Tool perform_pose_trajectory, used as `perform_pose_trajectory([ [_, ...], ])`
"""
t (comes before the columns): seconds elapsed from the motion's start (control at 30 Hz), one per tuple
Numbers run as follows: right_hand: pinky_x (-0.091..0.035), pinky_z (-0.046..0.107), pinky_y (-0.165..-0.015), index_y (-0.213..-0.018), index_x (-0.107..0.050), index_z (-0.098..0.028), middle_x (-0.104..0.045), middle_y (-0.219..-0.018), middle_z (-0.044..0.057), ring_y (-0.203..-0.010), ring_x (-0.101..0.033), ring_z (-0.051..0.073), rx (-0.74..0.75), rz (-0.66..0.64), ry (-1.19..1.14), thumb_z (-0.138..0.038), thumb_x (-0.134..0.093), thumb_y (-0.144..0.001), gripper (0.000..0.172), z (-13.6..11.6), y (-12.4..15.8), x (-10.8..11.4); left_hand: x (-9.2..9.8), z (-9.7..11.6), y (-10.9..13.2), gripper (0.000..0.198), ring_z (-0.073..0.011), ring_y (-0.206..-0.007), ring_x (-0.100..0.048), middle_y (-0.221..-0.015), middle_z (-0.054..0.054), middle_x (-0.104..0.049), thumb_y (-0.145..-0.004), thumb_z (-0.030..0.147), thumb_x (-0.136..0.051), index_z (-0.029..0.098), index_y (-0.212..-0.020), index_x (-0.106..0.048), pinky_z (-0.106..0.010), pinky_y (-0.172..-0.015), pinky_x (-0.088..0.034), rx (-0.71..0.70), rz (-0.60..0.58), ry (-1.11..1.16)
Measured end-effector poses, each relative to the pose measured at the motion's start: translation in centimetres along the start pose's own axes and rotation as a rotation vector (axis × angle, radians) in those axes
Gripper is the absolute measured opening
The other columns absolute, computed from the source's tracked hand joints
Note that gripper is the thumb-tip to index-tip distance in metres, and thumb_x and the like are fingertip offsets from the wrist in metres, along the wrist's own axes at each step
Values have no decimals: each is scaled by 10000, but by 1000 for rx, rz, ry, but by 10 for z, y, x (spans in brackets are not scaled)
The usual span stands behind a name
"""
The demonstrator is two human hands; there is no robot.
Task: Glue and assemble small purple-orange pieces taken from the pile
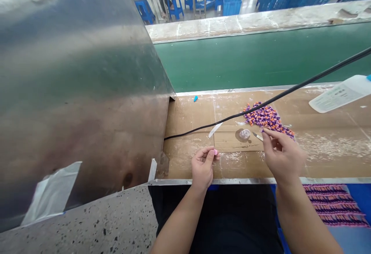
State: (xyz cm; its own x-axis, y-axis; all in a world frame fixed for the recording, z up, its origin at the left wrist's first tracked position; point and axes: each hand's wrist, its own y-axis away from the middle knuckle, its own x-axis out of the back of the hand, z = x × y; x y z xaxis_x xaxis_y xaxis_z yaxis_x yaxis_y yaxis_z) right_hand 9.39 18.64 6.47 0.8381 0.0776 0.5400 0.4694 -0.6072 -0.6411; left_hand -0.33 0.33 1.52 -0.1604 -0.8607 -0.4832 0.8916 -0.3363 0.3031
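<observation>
My left hand [203, 165] pinches a small round pink piece [215, 152] between thumb and fingertips, just above the cardboard-covered bench [185, 161]. Over to the right, my right hand [284, 155] is closed, with a tiny purple piece [263, 130] at the tips of thumb and forefinger. Beyond that hand lies a heap of small purple and orange pieces [268, 116]. A small clear jar [245, 133] stands between my hands on a wet-looking patch. Beside it a thin pointed tool [257, 136] lies partly hidden by my right hand.
A black cable [304, 79] slants across the bench. A white strip [215, 129], a blue cap [195, 98] and a white bottle [337, 93] lie there too. Metal housing [87, 91] walls the left; a green belt [232, 60] runs behind. Rows of purple-pink pieces [333, 205] sit lower right.
</observation>
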Motion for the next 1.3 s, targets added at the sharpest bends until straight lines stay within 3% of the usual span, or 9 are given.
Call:
perform_pose_trajectory([
  [0.1, -607, 283, -587, -1010, -761, -221, -796, -844, 53, -635, -739, 171, -183, -12, -335, -386, -720, -1003, 170, -13, 18, -10, 1, -4, 0, 500, -178, -705, -761, -822, -96, -788, -664, 572, -986, 149, -879, -829, -283, -686, -657, -31, -8, -65],
  [0.23, -631, 264, -560, -994, -717, -241, -802, -887, 53, -746, -798, 196, -158, -192, -655, -294, -640, -1048, 108, -35, 48, -30, 3, -5, 1, 471, -198, -821, -789, -934, -119, -815, -711, 537, -968, 155, -957, -844, -287, -776, -669, -83, -15, -142],
  [0.37, -685, 312, -648, -1014, -729, -245, -816, -945, 69, -816, -812, 212, -165, -194, -654, -238, -628, -1035, 103, -47, 64, -46, 3, -4, 4, 556, -228, -928, -813, -1002, -128, -829, -735, 506, -962, 162, -1150, -824, -330, -897, -673, -79, -34, -166],
  [0.5, -698, 347, -721, -1002, -749, -248, -817, -943, 75, -824, -803, 217, -132, -171, -549, -247, -711, -982, 43, -46, 66, -51, 1, -3, 10, 619, -236, -873, -817, -969, -110, -833, -761, 527, -941, 158, -1236, -795, -363, -868, -691, -77, -35, -205],
  [0.67, -693, 324, -692, -981, -748, -240, -798, -923, 65, -756, -781, 197, -283, -186, -613, -337, -779, -938, 110, -40, 69, -52, -5, -2, 14, 511, -200, -689, -777, -765, -80, -792, -760, 549, -938, 137, -1033, -806, -297, -718, -668, -137, -22, -280],
  [0.83, -710, 326, -738, -1022, -739, -234, -796, -901, 60, -796, -801, 210, -481, -251, -826, -450, -835, -901, 265, -43, 74, -55, -2, -1, 12, 436, -188, -649, -757, -728, -70, -775, -731, 543, -957, 161, -862, -792, -271, -652, -641, -183, -1, -273],
  [1.1, -717, 329, -738, -1018, -735, -231, -807, -918, 71, -816, -810, 213, -566, -193, -889, -437, -852, -886, 271, -56, 79, -60, 8, 3, 5, 252, -204, -904, -761, -930, -103, -789, -865, 480, -867, 230, -893, -869, -314, -850, -634, -356, -164, -378],
  [1.2, -718, 329, -739, -1030, -736, -237, -807, -909, 63, -817, -813, 213, -552, -178, -901, -417, -842, -899, 246, -58, 82, -61, 5, 4, 6, 251, -224, -982, -777, -1014, -119, -802, -859, 480, -877, 234, -906, -865, -345, -905, -648, -339, -199, -325],
  [1.3, -713, 325, -727, -1041, -739, -244, -806, -911, 59, -806, -809, 210, -520, -162, -861, -383, -831, -910, 212, -59, 84, -61, 4, 1, 7, 334, -230, -936, -800, -990, -132, -821, -854, 531, -873, 201, -899, -850, -351, -890, -664, -247, -138, -281],
])
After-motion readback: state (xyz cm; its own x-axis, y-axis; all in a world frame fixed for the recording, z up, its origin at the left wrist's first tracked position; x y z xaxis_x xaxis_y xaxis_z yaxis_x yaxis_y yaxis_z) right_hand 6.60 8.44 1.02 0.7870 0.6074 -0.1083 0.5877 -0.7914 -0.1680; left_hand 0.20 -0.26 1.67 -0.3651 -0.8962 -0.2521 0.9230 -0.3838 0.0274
